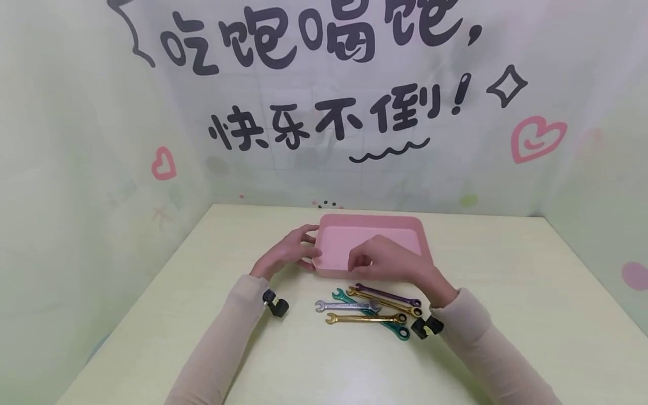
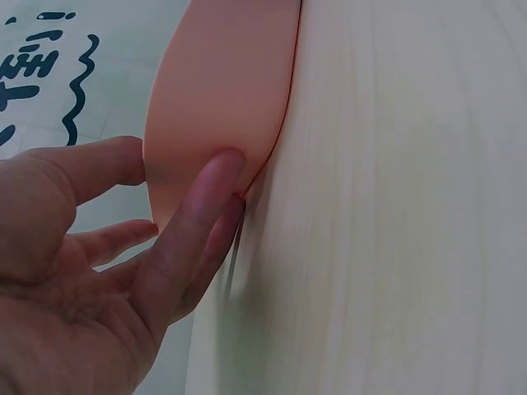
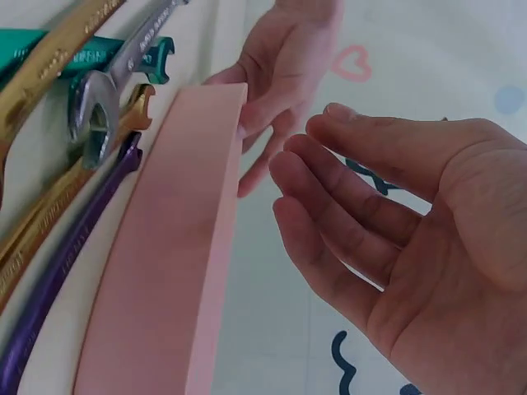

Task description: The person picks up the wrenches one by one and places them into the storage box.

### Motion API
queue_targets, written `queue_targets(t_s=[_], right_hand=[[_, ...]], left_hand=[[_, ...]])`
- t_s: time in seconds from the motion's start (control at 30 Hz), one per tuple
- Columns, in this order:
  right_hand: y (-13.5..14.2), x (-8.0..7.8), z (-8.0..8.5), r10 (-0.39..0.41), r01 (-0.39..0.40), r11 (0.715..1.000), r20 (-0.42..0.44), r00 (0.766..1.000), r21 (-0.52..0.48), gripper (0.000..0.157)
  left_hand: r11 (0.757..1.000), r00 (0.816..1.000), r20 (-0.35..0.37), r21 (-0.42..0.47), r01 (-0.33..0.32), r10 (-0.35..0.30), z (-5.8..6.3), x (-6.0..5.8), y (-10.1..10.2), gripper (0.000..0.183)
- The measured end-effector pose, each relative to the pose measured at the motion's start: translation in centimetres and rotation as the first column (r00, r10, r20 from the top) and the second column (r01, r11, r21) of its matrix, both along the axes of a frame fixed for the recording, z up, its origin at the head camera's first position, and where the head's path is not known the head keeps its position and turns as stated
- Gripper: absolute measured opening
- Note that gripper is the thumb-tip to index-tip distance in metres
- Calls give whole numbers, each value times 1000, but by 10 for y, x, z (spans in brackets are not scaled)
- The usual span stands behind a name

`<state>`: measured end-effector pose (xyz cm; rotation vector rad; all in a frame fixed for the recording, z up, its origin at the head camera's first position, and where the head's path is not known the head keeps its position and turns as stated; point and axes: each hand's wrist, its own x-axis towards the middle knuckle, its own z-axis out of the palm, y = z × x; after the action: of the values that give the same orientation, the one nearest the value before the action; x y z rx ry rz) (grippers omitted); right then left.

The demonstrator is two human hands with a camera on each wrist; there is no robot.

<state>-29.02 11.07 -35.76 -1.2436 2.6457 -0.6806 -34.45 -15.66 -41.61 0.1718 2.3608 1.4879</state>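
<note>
A pink rectangular tray point(image 1: 372, 220) lies on the table toward the back. My left hand point(image 1: 293, 247) is at its left end, with spread fingers touching the outer wall, as the left wrist view shows on the tray wall point(image 2: 222, 82). Over the tray's front edge is my right hand point(image 1: 387, 259), fingers loosely bent. In the right wrist view nothing lies between the fingers of this right hand point(image 3: 370, 214). Just in front of the tray lie several combination wrenches: a purple wrench point(image 1: 387, 294), a silver wrench point(image 1: 344, 306), a teal wrench point(image 1: 392, 327) and two gold ones, including the nearer gold wrench point(image 1: 361, 319).
The wrenches overlap in a loose pile on the pale wooden table point(image 1: 304, 360). Behind the table hangs a light backdrop point(image 1: 283, 180) with dark lettering and pink hearts. A small black camera sits at each wrist.
</note>
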Motion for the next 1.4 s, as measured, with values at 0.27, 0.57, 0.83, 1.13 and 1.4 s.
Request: queue_targets(t_s=[0.27,0.57,0.83,1.13,1.4], right_hand=[[-18,6,-10,35,-38,997,45,998,63,9],[-28,15,-16,-4,-17,982,108,994,186,4],[-31,23,-23,-52,10,964,150,987,267,9],[-33,22,-30,-61,23,959,128,990,282,14],[-34,20,-35,-63,34,946,81,995,321,20]], left_hand=[[1000,1000,5,7,6,-6,0,3,-1,77],[999,1000,-4,35,14,-14,1,1,-2,78],[1000,1000,7,4,-6,6,-1,2,-1,77],[1000,1000,7,4,-13,13,1,3,-1,78],[1000,1000,11,0,-15,15,-1,3,-2,78]])
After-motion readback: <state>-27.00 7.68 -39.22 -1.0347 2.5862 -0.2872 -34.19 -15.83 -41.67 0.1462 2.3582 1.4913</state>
